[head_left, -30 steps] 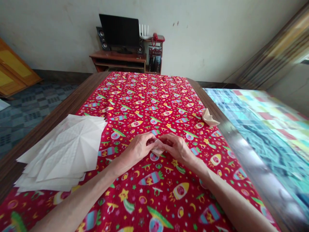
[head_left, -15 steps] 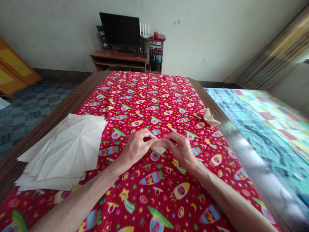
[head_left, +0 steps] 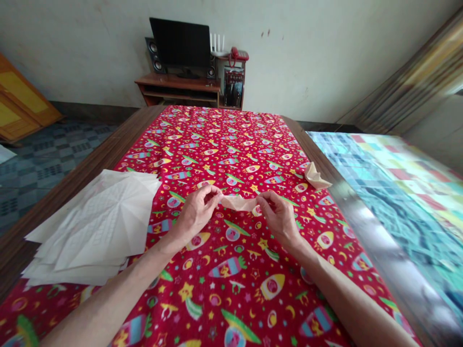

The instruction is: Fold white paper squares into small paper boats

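While the two ends of a pale folded paper are pinched between fingertips, the hands are held apart, the left hand clamped on one end and the right hand on the other. The folded paper is stretched crosswise over the middle of the counter, above a red patterned cloth; whether the cloth is touched by it cannot be told.

Toward the left edge, a loose stack of creased sheets is spread with its corners fanned out, the outermost being laid past the cloth onto the dark wood border. The stack is passed closely by the left forearm, but a strip of cloth is seen between it and the left hand. Near the right edge, well apart from the right hand, a pointed folded piece is set at the cloth's margin, one tip being carried over the wood. The widest open room is offered from the hands to the far edge, where the cloth is laid flat. Beyond that edge, a monitor is placed on a low wooden stand.
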Available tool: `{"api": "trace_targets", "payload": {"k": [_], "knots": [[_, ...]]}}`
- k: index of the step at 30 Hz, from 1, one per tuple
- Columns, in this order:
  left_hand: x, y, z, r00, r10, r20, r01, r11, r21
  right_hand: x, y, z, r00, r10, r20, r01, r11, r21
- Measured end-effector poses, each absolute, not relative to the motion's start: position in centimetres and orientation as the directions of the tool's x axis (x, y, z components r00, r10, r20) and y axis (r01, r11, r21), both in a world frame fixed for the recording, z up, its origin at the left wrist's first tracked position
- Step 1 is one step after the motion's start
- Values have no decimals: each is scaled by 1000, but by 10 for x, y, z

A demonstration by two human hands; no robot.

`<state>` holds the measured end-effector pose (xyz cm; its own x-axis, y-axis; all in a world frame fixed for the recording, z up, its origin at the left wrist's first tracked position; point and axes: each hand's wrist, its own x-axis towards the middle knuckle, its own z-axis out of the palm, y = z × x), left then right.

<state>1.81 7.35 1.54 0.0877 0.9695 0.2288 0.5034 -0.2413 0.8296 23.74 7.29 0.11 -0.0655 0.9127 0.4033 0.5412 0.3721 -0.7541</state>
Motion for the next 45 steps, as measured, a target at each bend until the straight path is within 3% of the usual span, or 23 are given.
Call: {"api": "trace_targets", "payload": {"k": [6,13,17,22,26,29,35,45], "knots": [[9,77,10,97,955,280,591,-281,756,243,77,-1,-46,916,399,622,339,-706],[7,78,-6,233,883,408,763,-426,487,246,79,-6,-127,944,303,708,301,-639],[9,74,-11,266,887,378,811,-418,410,247,79,-9,-219,938,270,777,335,-533],[14,67,-6,249,916,314,909,-333,250,246,77,-11,-271,896,351,839,399,-371],[19,61,0,452,819,353,841,-523,136,244,76,-13,-295,866,403,852,430,-300],[22,57,4,631,723,279,742,-668,54,244,75,-13,-308,851,427,847,449,-284],[25,48,2,700,692,177,696,-717,49,243,73,-11,-345,826,445,844,481,-238],[26,26,-10,687,693,220,680,-720,143,243,73,-7,-344,855,389,857,455,-242]]}}
